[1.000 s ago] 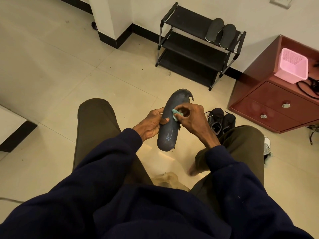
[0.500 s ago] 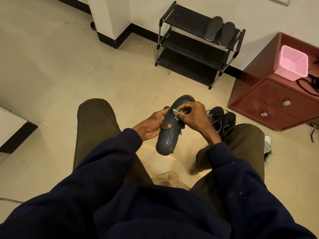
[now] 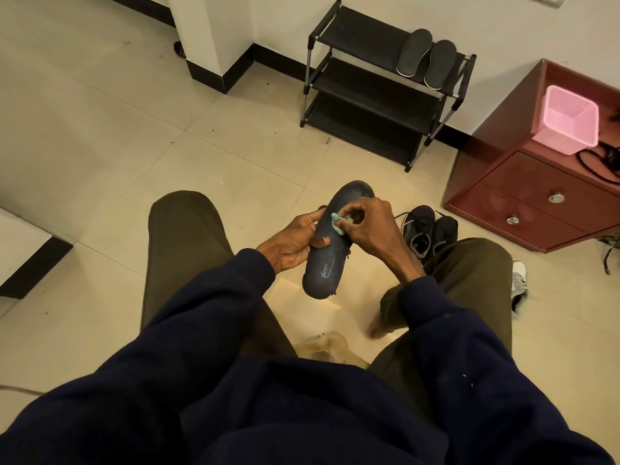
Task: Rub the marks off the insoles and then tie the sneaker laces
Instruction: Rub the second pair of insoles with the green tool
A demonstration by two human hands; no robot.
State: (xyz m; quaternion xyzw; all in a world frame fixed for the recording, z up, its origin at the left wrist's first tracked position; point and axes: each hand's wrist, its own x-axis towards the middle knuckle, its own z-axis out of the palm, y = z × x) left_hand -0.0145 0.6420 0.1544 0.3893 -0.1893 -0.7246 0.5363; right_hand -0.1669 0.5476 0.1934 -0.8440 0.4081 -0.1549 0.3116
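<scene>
A dark grey insole (image 3: 327,263) is held up between my knees, its toe end pointing away from me. My left hand (image 3: 292,241) grips its left edge, thumb across the top face. My right hand (image 3: 372,226) pinches a small teal eraser (image 3: 337,223) and presses it on the insole's upper half. A pair of black sneakers (image 3: 429,231) with loose laces stands on the floor just right of my hands. Two more insoles (image 3: 426,58) lie on the top shelf of the black shoe rack (image 3: 365,92).
A red-brown drawer cabinet (image 3: 536,199) stands at the right with a pink basket (image 3: 567,120) and black cords on it. A white shoe (image 3: 518,283) peeks out behind my right knee. Pale floor tiles stretch to the left; a pillar stands at the back.
The insole's curled toe tip has flattened and the insole sits a little lower. My right hand with the eraser has shifted slightly along the upper part.
</scene>
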